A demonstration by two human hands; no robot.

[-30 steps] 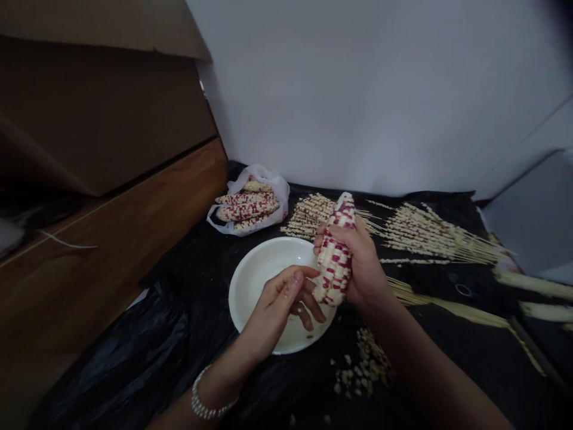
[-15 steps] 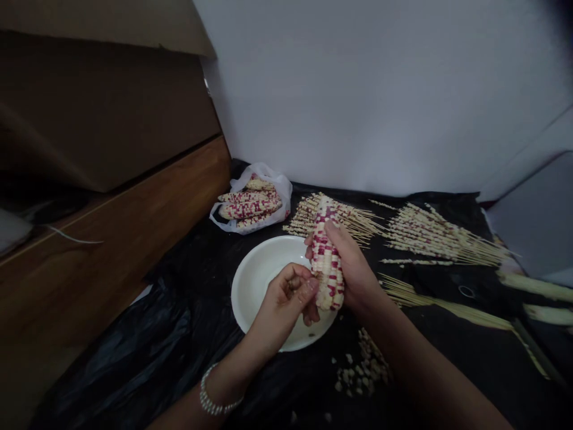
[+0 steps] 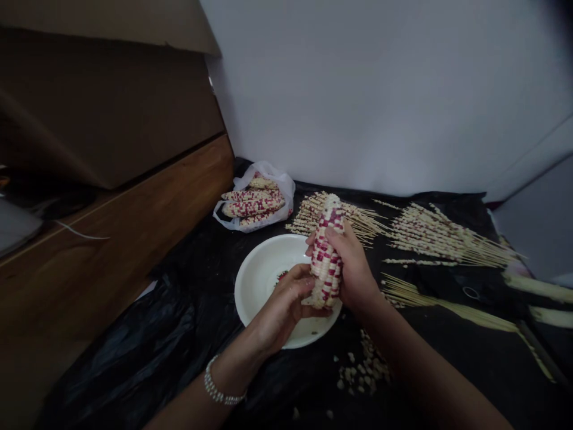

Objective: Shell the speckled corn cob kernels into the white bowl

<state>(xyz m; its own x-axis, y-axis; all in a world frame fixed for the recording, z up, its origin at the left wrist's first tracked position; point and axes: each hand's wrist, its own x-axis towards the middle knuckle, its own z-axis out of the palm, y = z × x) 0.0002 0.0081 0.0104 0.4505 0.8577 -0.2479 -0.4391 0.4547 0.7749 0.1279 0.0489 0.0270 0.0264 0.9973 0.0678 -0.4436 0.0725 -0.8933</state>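
Note:
A white and dark red corn cob [image 3: 327, 257] is tilted nearly upright over the right part of a white bowl [image 3: 253, 286]. My right hand [image 3: 356, 263] is wrapped round its right side, thumb across the front. My left hand [image 3: 286, 307] is at the cob's lower left, fingers closed on its bottom end, some of them hidden behind it. A beaded bracelet [image 3: 217, 385] circles my left wrist. A small patch of red shows inside the bowl, partly covered by my left hand.
A plastic bag [image 3: 282, 179] of cobs lies behind the bowl. Skewered kernels [image 3: 430, 233] lie in piles at the back right, with bare sticks [image 3: 447, 304] nearer. Loose kernels [image 3: 364, 367] are scattered right of the bowl on black plastic [image 3: 170, 334]. A wooden board [image 3: 179, 191] stands left.
My left hand has shifted from picking at the cob's left side to holding its lower end, its fingers now reaching underneath. The cob is tilted slightly more to the right at the top.

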